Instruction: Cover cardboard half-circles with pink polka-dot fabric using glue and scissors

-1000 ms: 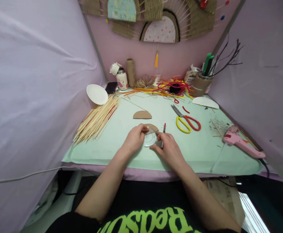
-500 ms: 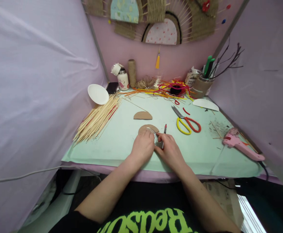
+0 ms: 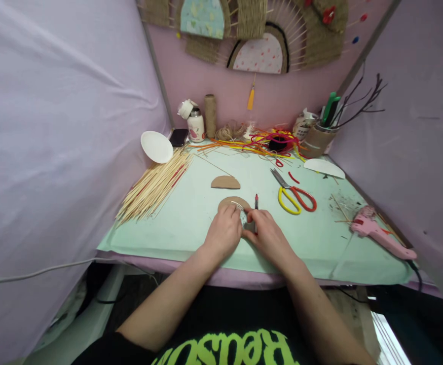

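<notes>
Close to the table's front edge, a brown cardboard half-disc (image 3: 226,202) lies partly under my hands. On it rests a clear protractor (image 3: 243,217), mostly covered by fingers. My left hand (image 3: 223,229) presses on the protractor and cardboard, its fingers bent and close together. A marker with a red end (image 3: 256,201) stands almost upright in my right hand (image 3: 267,232), whose fingers are closed around it while the fingertips touch the protractor's right side. Just beyond lies a second cardboard half-disc (image 3: 225,183).
Scissors (image 3: 289,189) lie to the right, with a pink glue gun (image 3: 381,235) farther right. Thin wooden sticks (image 3: 153,188) are heaped at left beside a white oval dish (image 3: 156,147). Coloured cords (image 3: 274,139), a bottle (image 3: 195,125) and a pot (image 3: 318,139) line the back.
The marker has tipped slightly left and is more upright. Both hands stay nearly in place on the protractor and cardboard. The camera view has shifted slightly.
</notes>
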Demonstrator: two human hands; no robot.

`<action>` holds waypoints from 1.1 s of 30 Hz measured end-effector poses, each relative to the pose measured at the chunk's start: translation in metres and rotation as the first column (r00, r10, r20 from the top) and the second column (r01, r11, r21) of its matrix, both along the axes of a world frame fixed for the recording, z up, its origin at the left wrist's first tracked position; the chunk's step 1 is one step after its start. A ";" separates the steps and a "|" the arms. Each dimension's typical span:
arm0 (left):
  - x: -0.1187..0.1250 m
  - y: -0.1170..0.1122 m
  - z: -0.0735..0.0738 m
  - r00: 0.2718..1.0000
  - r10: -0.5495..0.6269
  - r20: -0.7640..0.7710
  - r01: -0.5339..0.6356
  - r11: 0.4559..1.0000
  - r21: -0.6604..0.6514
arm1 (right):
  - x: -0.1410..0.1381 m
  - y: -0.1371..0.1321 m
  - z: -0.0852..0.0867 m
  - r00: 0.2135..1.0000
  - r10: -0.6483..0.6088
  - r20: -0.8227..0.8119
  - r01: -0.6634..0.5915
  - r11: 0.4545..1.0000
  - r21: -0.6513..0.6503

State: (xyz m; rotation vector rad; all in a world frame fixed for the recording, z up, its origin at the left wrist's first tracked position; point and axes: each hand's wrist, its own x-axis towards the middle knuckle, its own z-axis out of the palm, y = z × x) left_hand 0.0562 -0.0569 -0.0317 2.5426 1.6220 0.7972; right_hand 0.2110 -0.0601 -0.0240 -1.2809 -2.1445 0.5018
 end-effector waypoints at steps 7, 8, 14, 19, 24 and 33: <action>0.001 0.000 -0.004 0.999 0.008 0.044 -0.010 0.999 0.032 | 0.003 0.002 -0.002 1.000 0.026 -0.013 -0.026 1.000 0.000; 0.001 0.001 -0.004 0.999 0.008 0.049 -0.009 1.000 0.029 | 0.005 0.003 -0.002 0.999 0.036 -0.018 -0.036 0.999 -0.001; 0.001 0.000 -0.002 0.999 0.024 0.027 -0.023 1.000 -0.015 | 0.007 0.006 -0.001 0.997 0.077 -0.001 -0.077 0.997 0.017; 0.001 -0.001 -0.001 0.999 0.032 0.001 -0.032 0.999 -0.020 | 0.005 0.006 -0.002 0.996 0.072 0.049 -0.076 0.993 0.085; 0.000 -0.001 0.003 0.999 0.020 -0.040 -0.021 1.000 -0.022 | 0.005 0.004 -0.002 0.994 0.070 0.087 -0.081 0.988 0.133; 0.001 -0.002 0.007 0.996 0.052 -0.072 -0.058 0.995 -0.083 | 0.004 0.005 -0.006 0.990 0.036 0.139 -0.059 0.986 0.159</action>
